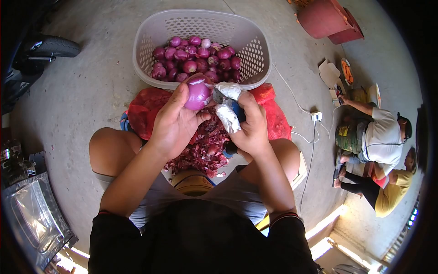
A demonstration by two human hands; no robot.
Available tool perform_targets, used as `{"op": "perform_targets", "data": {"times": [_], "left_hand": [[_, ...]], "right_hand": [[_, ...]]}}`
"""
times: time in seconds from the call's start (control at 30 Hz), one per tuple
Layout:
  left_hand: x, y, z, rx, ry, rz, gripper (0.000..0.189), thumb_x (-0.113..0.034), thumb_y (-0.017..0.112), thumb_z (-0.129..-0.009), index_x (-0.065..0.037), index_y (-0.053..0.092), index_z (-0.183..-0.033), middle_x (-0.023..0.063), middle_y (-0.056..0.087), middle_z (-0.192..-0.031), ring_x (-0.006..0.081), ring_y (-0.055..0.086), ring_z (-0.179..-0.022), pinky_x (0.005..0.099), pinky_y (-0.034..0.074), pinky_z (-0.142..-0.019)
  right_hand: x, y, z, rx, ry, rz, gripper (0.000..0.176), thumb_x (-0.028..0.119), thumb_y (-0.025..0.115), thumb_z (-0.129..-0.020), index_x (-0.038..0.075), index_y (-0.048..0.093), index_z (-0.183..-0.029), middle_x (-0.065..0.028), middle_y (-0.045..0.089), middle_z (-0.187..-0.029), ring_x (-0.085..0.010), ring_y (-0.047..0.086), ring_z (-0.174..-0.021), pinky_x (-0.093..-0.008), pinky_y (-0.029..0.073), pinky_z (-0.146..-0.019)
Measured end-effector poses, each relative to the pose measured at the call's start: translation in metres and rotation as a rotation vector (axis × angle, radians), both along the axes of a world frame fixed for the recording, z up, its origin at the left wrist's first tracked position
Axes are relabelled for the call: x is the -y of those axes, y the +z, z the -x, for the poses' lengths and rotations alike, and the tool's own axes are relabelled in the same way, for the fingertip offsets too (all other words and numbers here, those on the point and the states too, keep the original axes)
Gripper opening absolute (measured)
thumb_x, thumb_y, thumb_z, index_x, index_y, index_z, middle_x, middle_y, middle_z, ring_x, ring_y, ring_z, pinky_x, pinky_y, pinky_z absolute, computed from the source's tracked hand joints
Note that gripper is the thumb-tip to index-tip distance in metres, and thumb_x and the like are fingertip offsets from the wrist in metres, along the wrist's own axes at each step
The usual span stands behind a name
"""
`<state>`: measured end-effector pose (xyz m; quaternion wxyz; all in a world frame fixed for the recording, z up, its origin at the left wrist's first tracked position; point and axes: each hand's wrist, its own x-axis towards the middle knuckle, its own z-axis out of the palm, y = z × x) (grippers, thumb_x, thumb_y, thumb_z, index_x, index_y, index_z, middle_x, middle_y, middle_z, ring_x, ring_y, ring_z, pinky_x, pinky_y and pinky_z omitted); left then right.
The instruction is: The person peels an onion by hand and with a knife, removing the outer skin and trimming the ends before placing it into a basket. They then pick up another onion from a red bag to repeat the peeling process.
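Both bare forearms, left forearm (134, 178) and right forearm (275, 178), extend from the near side and converge toward the far centre. Left hand (171, 119): palm partly visible, digits curved in a closed grip. Right hand (252, 119): digits bent inward, grip closed (two digits carry white wrapping (228, 118)). The hands are close together, left wrist and right wrist apart.

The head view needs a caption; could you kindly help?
A purple onion in the left hand, beside the right hand, above red skins, with a basket of onions beyond.
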<state>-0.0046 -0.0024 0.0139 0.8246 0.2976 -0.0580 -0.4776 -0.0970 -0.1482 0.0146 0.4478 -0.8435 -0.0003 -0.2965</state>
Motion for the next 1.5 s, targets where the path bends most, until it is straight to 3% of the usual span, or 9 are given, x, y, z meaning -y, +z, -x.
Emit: {"op": "perform_targets", "data": {"times": [0.13, 0.23, 0.43, 0.77, 0.87, 0.97, 1.13, 1.37, 1.5], "left_hand": [[0.001, 0.006, 0.001, 0.013, 0.005, 0.011, 0.047, -0.044, 0.038, -0.097, -0.013, 0.041, -0.132, 0.0010, 0.050, -0.127, 0.0122, 0.045, -0.114, 0.0324, 0.035, -0.091], [0.003, 0.011, 0.001, 0.022, 0.022, 0.002, 0.046, -0.042, 0.038, -0.097, -0.013, 0.041, -0.133, 0.0007, 0.051, -0.126, 0.0111, 0.047, -0.111, 0.0302, 0.036, -0.087], [-0.001, 0.009, -0.003, 0.092, -0.028, -0.023, 0.044, -0.035, 0.042, -0.095, -0.010, 0.041, -0.132, 0.0005, 0.054, -0.117, 0.0086, 0.050, -0.100, 0.0265, 0.038, -0.077], [-0.007, 0.009, -0.008, 0.221, -0.096, -0.101, 0.044, -0.034, 0.045, -0.090, -0.007, 0.042, -0.124, 0.0066, 0.056, -0.109, 0.0145, 0.055, -0.087, 0.0253, 0.040, -0.068], [-0.007, 0.011, -0.007, 0.185, -0.082, -0.121, 0.041, -0.034, 0.046, -0.090, -0.008, 0.043, -0.122, 0.0057, 0.057, -0.107, 0.0133, 0.055, -0.086, 0.0244, 0.041, -0.068], [-0.003, 0.017, -0.005, 0.199, -0.019, -0.220, 0.034, -0.029, 0.050, -0.090, -0.011, 0.047, -0.118, 0.0001, 0.057, -0.102, 0.0061, 0.051, -0.082, 0.0206, 0.038, -0.064], [-0.004, 0.011, -0.006, 0.409, -0.027, -0.333, 0.031, -0.028, 0.048, -0.092, -0.011, 0.047, -0.118, -0.0019, 0.055, -0.099, 0.0036, 0.046, -0.078, 0.0192, 0.036, -0.062], [-0.006, 0.017, -0.009, 0.555, -0.040, -0.389, 0.028, -0.023, 0.051, -0.091, -0.009, 0.048, -0.116, -0.0012, 0.054, -0.099, 0.0029, 0.045, -0.079, 0.0185, 0.036, -0.062], [-0.007, 0.018, -0.010, 0.621, -0.062, -0.353, 0.030, -0.019, 0.051, -0.090, -0.006, 0.046, -0.117, 0.0026, 0.053, -0.104, 0.0073, 0.048, -0.091, 0.0218, 0.041, -0.075]], "right_hand": [[-0.009, 0.008, -0.001, 0.014, 0.038, -0.130, 0.047, 0.008, 0.070, -0.073, 0.004, 0.052, -0.116, -0.0161, 0.063, -0.102, -0.0332, 0.065, -0.082, -0.0372, 0.052, -0.069], [-0.005, 0.005, 0.007, -0.232, 0.067, -0.116, 0.047, 0.009, 0.069, -0.075, 0.004, 0.050, -0.118, -0.0162, 0.064, -0.102, -0.0330, 0.065, -0.080, -0.0368, 0.052, -0.068], [0.003, 0.003, 0.003, -0.089, 0.085, 0.038, 0.047, 0.005, 0.066, -0.075, 0.005, 0.049, -0.119, -0.0153, 0.064, -0.102, -0.0319, 0.066, -0.083, -0.0360, 0.052, -0.070], [0.007, 0.008, 0.002, 0.002, 0.085, -0.328, 0.042, -0.001, 0.063, -0.075, 0.002, 0.053, -0.116, -0.0140, 0.062, -0.110, -0.0236, 0.063, -0.099, -0.0303, 0.047, -0.084], [0.014, 0.008, 0.005, -0.015, 0.149, -0.240, 0.047, 0.001, 0.065, -0.074, 0.002, 0.050, -0.119, -0.0135, 0.065, -0.099, -0.0223, 0.065, -0.090, -0.0312, 0.049, -0.078], [0.018, 0.003, 0.014, -0.222, 0.144, -0.081, 0.056, 0.008, 0.068, -0.071, 0.004, 0.045, -0.123, -0.0145, 0.065, -0.084, -0.0291, 0.066, -0.076, -0.0347, 0.050, -0.066], [0.018, 0.009, 0.009, -0.254, 0.155, 0.107, 0.054, 0.012, 0.069, -0.068, 0.006, 0.048, -0.118, -0.0140, 0.065, -0.086, -0.0348, 0.065, -0.076, -0.0401, 0.050, -0.063], [0.017, 0.011, 0.010, -0.254, 0.161, 0.040, 0.048, 0.010, 0.067, -0.068, 0.006, 0.052, -0.114, -0.0143, 0.064, -0.093, -0.0353, 0.064, -0.079, -0.0403, 0.050, -0.066], [0.017, 0.003, 0.007, -0.174, 0.159, 0.003, 0.047, 0.007, 0.066, -0.069, 0.005, 0.053, -0.114, -0.0159, 0.063, -0.100, -0.0353, 0.063, -0.086, -0.0390, 0.051, -0.071]]}}
